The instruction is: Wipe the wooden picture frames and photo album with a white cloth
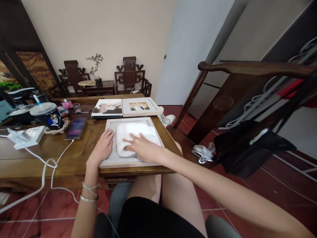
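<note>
A wooden picture frame lies flat near the front edge of the table, with a pale recessed panel inside it. On that panel is a folded white fluffy cloth. My left hand rests on the frame's left side, its fingers lying flat across the rim. Fingers spread, my right hand presses down on the lower middle of the cloth and hides part of it. Just beyond the frame lie a picture panel and a second frame around a small picture.
Left on the wooden table are a phone on a charging cable, a power strip and a lidded dark cup. A wooden chair stands close on the right, a plastic-wrapped item on its seat.
</note>
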`<state>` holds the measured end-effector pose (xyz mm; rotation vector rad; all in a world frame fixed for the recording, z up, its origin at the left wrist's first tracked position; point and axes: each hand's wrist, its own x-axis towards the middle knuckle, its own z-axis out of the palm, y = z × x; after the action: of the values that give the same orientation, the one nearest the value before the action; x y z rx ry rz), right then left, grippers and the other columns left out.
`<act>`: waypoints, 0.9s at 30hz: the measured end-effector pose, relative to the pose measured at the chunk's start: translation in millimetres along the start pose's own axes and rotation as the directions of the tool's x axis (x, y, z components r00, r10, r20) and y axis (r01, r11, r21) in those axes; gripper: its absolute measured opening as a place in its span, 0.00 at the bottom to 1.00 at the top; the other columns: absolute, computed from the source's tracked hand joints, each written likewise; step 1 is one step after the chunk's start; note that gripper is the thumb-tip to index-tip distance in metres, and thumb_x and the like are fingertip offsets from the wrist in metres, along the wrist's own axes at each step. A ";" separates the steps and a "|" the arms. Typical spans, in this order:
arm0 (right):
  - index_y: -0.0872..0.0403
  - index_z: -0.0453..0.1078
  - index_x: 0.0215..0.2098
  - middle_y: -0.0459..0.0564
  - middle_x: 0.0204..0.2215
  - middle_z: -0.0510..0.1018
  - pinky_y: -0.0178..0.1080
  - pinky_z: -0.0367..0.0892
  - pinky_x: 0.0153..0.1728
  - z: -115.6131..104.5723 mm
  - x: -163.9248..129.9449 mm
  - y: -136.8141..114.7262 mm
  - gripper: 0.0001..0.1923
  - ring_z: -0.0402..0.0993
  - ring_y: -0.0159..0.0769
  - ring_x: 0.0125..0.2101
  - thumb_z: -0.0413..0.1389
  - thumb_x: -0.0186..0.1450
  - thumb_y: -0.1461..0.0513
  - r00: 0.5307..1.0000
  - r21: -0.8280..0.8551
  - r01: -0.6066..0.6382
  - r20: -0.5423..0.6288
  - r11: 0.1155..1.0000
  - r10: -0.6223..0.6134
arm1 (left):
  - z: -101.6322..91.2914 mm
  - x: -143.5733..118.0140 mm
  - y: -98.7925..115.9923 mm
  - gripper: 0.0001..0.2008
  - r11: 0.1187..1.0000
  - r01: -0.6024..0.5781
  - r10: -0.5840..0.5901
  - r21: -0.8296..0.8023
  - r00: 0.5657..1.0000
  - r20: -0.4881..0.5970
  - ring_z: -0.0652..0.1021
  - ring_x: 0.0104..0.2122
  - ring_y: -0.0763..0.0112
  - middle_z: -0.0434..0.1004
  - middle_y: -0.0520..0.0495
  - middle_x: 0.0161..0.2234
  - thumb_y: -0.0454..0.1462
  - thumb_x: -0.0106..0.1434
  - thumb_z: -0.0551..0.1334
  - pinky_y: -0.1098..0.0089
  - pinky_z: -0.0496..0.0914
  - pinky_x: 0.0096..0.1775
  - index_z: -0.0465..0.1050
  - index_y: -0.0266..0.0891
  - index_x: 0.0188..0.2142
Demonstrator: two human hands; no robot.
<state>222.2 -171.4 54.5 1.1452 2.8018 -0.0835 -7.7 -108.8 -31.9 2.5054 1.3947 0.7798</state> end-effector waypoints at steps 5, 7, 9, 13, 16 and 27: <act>0.50 0.67 0.62 0.57 0.57 0.74 0.55 0.65 0.57 -13.3 -2.8 -4.6 0.35 0.61 0.52 0.63 0.46 0.60 0.78 0.999 0.147 0.012 0.033 0.989 -0.017 | 1.2 -0.6 -1.3 0.24 1.000 0.006 -0.007 -0.022 1.000 -0.008 0.58 0.68 0.55 0.64 0.37 0.65 0.38 0.70 0.46 0.47 0.53 0.67 0.66 0.35 0.61; 0.50 0.64 0.64 0.57 0.66 0.64 0.63 0.61 0.58 -8.7 18.3 -1.1 0.37 0.54 0.57 0.66 0.47 0.60 0.78 0.996 0.072 -0.085 -0.030 0.994 0.087 | -1.4 -0.9 1.5 0.25 0.998 0.013 -0.014 -0.056 1.000 -0.012 0.58 0.68 0.57 0.62 0.38 0.66 0.39 0.71 0.46 0.49 0.53 0.67 0.63 0.36 0.64; 0.50 0.62 0.66 0.54 0.71 0.52 0.72 0.56 0.57 -2.5 45.4 4.1 0.37 0.45 0.64 0.68 0.46 0.61 0.78 0.977 -0.002 -0.184 -0.108 0.983 0.182 | -5.1 -0.9 6.3 0.28 0.993 0.033 -0.037 -0.111 0.999 -0.032 0.56 0.69 0.59 0.55 0.38 0.69 0.41 0.72 0.44 0.53 0.52 0.68 0.53 0.35 0.68; 0.51 0.69 0.60 0.53 0.70 0.53 0.76 0.52 0.57 2.6 86.8 11.5 0.31 0.41 0.66 0.68 0.46 0.64 0.77 0.959 -0.040 -0.222 -0.187 0.974 0.211 | -12.3 0.5 17.9 0.34 0.972 0.104 -0.123 -0.212 0.989 -0.078 0.51 0.70 0.62 0.40 0.38 0.72 0.48 0.73 0.44 0.58 0.48 0.68 0.36 0.35 0.72; 0.50 0.72 0.56 0.52 0.69 0.56 0.77 0.53 0.57 -0.1 85.7 4.6 0.28 0.45 0.65 0.68 0.47 0.64 0.76 0.974 -0.046 -0.188 -0.135 0.981 0.180 | -15.8 1.9 24.8 0.34 0.962 0.136 -0.161 -0.238 0.983 -0.087 0.49 0.70 0.63 0.41 0.40 0.72 0.50 0.73 0.42 0.59 0.46 0.69 0.40 0.35 0.71; 0.49 0.69 0.59 0.54 0.67 0.62 0.75 0.57 0.55 -20.3 7.8 -35.9 0.36 0.47 0.59 0.68 0.46 0.58 0.80 0.993 0.144 0.037 0.102 0.989 -0.052 | -18.4 -1.1 32.0 0.34 0.938 0.199 -0.200 -0.285 0.979 0.025 0.53 0.70 0.62 0.50 0.40 0.70 0.52 0.72 0.41 0.58 0.46 0.68 0.52 0.33 0.69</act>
<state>189.8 -189.7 73.9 1.0717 2.7656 -0.3423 6.1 -129.2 -4.3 2.1090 1.3969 0.8753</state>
